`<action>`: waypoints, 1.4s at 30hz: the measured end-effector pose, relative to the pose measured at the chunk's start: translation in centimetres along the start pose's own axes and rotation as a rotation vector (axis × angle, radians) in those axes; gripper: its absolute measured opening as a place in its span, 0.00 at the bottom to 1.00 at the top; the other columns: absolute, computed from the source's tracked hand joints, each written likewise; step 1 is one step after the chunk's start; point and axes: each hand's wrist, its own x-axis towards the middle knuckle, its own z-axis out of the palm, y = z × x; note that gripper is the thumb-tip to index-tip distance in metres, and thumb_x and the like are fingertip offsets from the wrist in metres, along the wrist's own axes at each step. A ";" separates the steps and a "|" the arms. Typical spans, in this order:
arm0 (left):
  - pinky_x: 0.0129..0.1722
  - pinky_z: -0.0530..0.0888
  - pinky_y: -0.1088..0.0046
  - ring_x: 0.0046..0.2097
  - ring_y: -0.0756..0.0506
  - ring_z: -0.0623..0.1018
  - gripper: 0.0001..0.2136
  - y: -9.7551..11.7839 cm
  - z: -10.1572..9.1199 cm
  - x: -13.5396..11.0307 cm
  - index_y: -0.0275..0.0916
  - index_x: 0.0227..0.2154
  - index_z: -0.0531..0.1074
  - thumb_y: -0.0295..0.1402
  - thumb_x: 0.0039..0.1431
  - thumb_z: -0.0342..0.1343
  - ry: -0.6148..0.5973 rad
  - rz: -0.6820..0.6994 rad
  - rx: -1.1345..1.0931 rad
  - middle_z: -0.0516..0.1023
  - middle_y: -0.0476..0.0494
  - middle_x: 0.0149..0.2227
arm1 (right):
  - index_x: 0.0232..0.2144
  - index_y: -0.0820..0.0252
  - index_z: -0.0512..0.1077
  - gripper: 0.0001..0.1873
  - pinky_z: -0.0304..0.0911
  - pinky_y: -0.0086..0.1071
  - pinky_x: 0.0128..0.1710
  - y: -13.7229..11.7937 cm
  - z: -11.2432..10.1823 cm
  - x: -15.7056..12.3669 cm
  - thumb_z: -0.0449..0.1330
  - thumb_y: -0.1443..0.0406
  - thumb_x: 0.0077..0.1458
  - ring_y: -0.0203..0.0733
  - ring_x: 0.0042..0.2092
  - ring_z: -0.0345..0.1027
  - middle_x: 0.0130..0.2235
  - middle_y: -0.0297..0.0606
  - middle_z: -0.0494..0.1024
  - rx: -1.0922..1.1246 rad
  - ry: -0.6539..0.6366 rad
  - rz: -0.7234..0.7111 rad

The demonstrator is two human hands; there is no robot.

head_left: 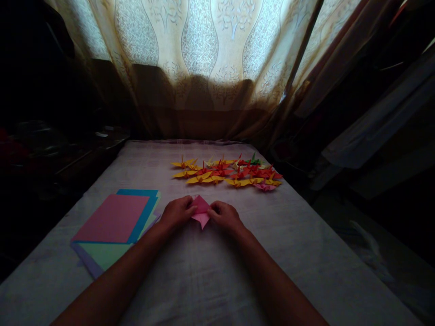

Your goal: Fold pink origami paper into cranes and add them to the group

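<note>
A small folded piece of pink origami paper [201, 207] lies between my two hands, just above the cloth-covered surface. Its upper part is a darker pink point, and a paler flap hangs toward me. My left hand [177, 211] pinches its left edge, while my right hand [225, 214] grips the right edge with thumb and fingers. Beyond the hands sit several folded paper cranes [220, 171] in rows, mostly yellow, orange and red. A pink crane [265, 186] is at their near right, and a green one [253, 160] stands at the back.
To the left lies a fanned stack of square paper [112, 219], pink on top with blue, pale green and lilac below. The pale checked cloth [204, 280] covers the table. A patterned curtain [200, 50] hangs behind it; dim hanging fabric [370, 122] is at right.
</note>
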 end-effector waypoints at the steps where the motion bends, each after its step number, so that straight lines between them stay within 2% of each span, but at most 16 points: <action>1: 0.30 0.62 0.74 0.34 0.45 0.75 0.07 0.0 -0.1 0.2 0.40 0.32 0.72 0.37 0.60 0.52 -0.014 -0.008 0.003 0.78 0.47 0.32 | 0.33 0.54 0.78 0.07 0.58 0.27 0.31 -0.1 0.0 0.1 0.60 0.62 0.54 0.38 0.34 0.72 0.33 0.33 0.81 -0.003 -0.011 0.014; 7: 0.30 0.61 0.74 0.34 0.45 0.75 0.08 0.0 -0.8 1.4 0.40 0.34 0.71 0.37 0.59 0.51 -0.130 -0.024 0.013 0.78 0.47 0.33 | 0.29 0.56 0.79 0.10 0.52 0.29 0.28 -0.7 -0.3 1.4 0.60 0.59 0.52 0.39 0.33 0.71 0.31 0.36 0.81 -0.068 -0.065 0.099; 13: 0.28 0.60 0.73 0.34 0.44 0.74 0.16 -0.3 -1.1 2.4 0.42 0.32 0.74 0.50 0.53 0.56 -0.217 -0.029 -0.002 0.78 0.48 0.33 | 0.28 0.56 0.80 0.11 0.50 0.28 0.27 -1.3 -1.0 2.8 0.59 0.59 0.52 0.37 0.32 0.70 0.30 0.35 0.80 -0.100 -0.172 0.143; 17: 0.28 0.60 0.72 0.33 0.44 0.75 0.13 -0.6 -1.0 3.0 0.42 0.30 0.76 0.46 0.53 0.56 -0.243 -0.059 -0.021 0.78 0.48 0.30 | 0.24 0.59 0.78 0.18 0.49 0.28 0.26 -0.8 -1.3 3.3 0.56 0.55 0.56 0.36 0.29 0.67 0.26 0.35 0.78 -0.062 -0.213 0.127; 20: 0.28 0.60 0.72 0.33 0.44 0.75 0.12 -0.8 -0.9 3.2 0.42 0.31 0.76 0.44 0.53 0.55 -0.255 -0.068 -0.040 0.78 0.49 0.31 | 0.24 0.61 0.77 0.23 0.51 0.27 0.25 0.4 -1.3 3.7 0.50 0.55 0.61 0.35 0.27 0.66 0.24 0.37 0.77 0.102 -0.277 0.124; 24: 0.28 0.59 0.73 0.33 0.44 0.75 0.12 -0.8 -0.8 3.2 0.42 0.31 0.76 0.44 0.53 0.55 -0.252 -0.098 -0.040 0.78 0.49 0.31 | 0.25 0.63 0.76 0.20 0.54 0.25 0.24 1.6 -1.1 4.2 0.50 0.58 0.59 0.33 0.24 0.63 0.24 0.35 0.75 0.345 -0.321 0.165; 29: 0.28 0.60 0.72 0.34 0.44 0.75 0.11 -0.6 -0.9 3.1 0.43 0.30 0.76 0.44 0.54 0.55 -0.242 -0.094 -0.031 0.78 0.49 0.32 | 0.21 0.62 0.73 0.16 0.49 0.25 0.22 1.5 -0.9 4.0 0.56 0.58 0.53 0.32 0.24 0.58 0.20 0.30 0.67 0.342 -0.302 0.135; 35: 0.28 0.59 0.73 0.34 0.44 0.75 0.10 -0.6 -1.1 3.0 0.43 0.32 0.76 0.42 0.54 0.55 -0.255 -0.117 -0.083 0.78 0.49 0.32 | 0.17 0.60 0.66 0.20 0.44 0.26 0.20 1.4 -0.6 3.7 0.54 0.54 0.54 0.31 0.22 0.53 0.18 0.28 0.61 0.368 -0.332 0.112; 38: 0.28 0.59 0.73 0.35 0.44 0.75 0.11 -0.6 -1.1 3.0 0.43 0.33 0.76 0.43 0.55 0.55 -0.251 -0.113 -0.091 0.78 0.49 0.33 | 0.17 0.60 0.66 0.20 0.46 0.25 0.20 1.5 -0.6 3.7 0.53 0.55 0.56 0.31 0.22 0.55 0.18 0.28 0.63 0.393 -0.364 0.118; 42: 0.28 0.59 0.73 0.33 0.45 0.74 0.10 -0.5 -1.0 2.9 0.42 0.32 0.75 0.43 0.55 0.55 -0.226 -0.134 -0.069 0.78 0.50 0.32 | 0.26 0.61 0.74 0.21 0.53 0.26 0.23 0.8 -1.0 3.4 0.54 0.51 0.57 0.34 0.25 0.64 0.23 0.33 0.72 0.331 -0.371 0.146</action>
